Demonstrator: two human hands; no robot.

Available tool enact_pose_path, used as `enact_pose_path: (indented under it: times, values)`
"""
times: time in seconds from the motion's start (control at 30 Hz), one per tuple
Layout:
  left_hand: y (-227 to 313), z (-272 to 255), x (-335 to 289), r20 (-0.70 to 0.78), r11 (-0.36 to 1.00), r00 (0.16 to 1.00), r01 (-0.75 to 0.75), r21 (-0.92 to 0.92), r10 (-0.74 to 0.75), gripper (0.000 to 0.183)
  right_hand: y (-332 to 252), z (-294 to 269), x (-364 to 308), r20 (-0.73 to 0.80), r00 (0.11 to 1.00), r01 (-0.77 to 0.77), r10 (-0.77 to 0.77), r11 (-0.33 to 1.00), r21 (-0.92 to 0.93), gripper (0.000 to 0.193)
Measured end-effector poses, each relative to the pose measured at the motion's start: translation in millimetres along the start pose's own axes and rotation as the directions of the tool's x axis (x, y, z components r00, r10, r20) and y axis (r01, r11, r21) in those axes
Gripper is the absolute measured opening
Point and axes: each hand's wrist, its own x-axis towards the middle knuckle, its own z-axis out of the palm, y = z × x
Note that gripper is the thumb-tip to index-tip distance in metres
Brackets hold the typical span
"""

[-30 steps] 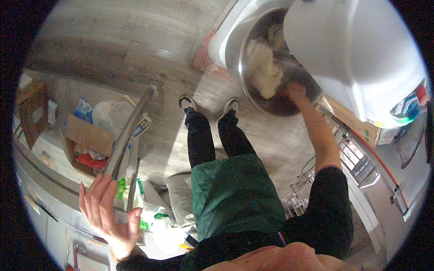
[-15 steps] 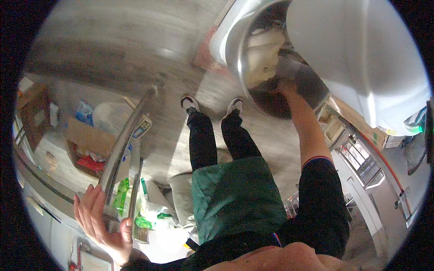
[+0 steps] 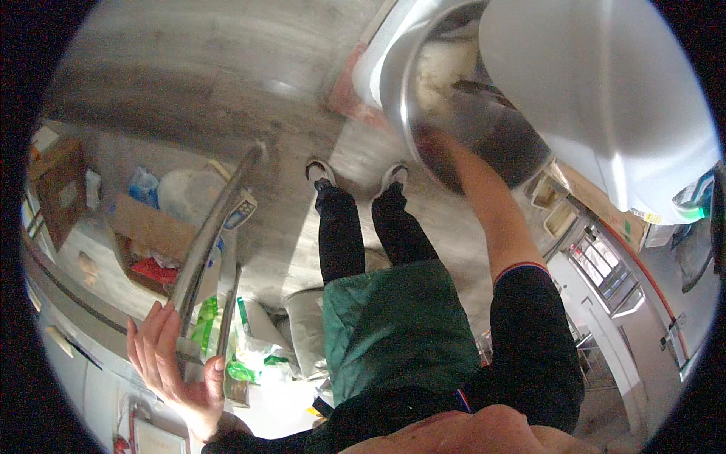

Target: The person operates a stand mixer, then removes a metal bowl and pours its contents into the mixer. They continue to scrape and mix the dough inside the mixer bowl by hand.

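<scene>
My left hand [image 3: 175,369] is raised at the lower left beside a metal-edged table [image 3: 198,265]. Its fingers are stretched, the thumb stands apart, and nothing is in it. My right forearm reaches up into a large steel mixing bowl [image 3: 398,94]. Motion blur and shadow smear my right hand [image 3: 441,145] there, so its fingers cannot be made out. A pale, dough-like mass [image 3: 439,74] lies in the bowl above that hand. Next to it a dark bar [image 3: 484,91] crosses the bowl. The machine's big white housing [image 3: 597,98] covers the bowl's right side.
On a shelf at left are an open cardboard box [image 3: 155,219], a blue bag [image 3: 143,187] and a white tub [image 3: 189,195]. White and green packages [image 3: 249,356] lie beside sacks [image 3: 304,329] near my legs. A red-edged base [image 3: 352,94] stands under the bowl.
My right hand has moved left and slightly down inside the bowl, and the pale mass has changed shape. More of the dark bar shows. My left hand has hardly moved.
</scene>
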Motion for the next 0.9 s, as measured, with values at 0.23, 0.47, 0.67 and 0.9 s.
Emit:
enact_pose_path:
  times: [0.23, 0.47, 0.67, 0.9]
  values:
    - [-0.8, -1.6, 1.6, 0.010, 1.000, 1.000, -0.015, -0.004, 0.015, 0.062, 11.1, -24.7, 3.0, -0.017, 0.999, -0.034, 0.033, 0.995, -0.096, 0.052]
    - [1.9, 0.4, 0.1, -0.002, 1.000, 1.000, 0.007, -0.014, -0.007, 0.062, -12.2, -13.5, 7.1, 0.043, 0.998, 0.046, -0.045, 0.999, -0.015, 0.046]
    - [1.3, -0.3, 2.5, 0.005, 1.000, 1.000, 0.000, -0.011, 0.000, 0.061, -50.4, -17.5, 38.9, -0.064, 0.998, -0.001, -0.003, 0.997, -0.073, 0.042]
    - [1.2, -2.0, 2.5, 0.008, 0.999, 1.000, -0.028, -0.032, 0.028, 0.059, -11.2, -11.5, -19.5, 0.013, 0.998, -0.054, 0.059, 0.971, -0.234, 0.037]
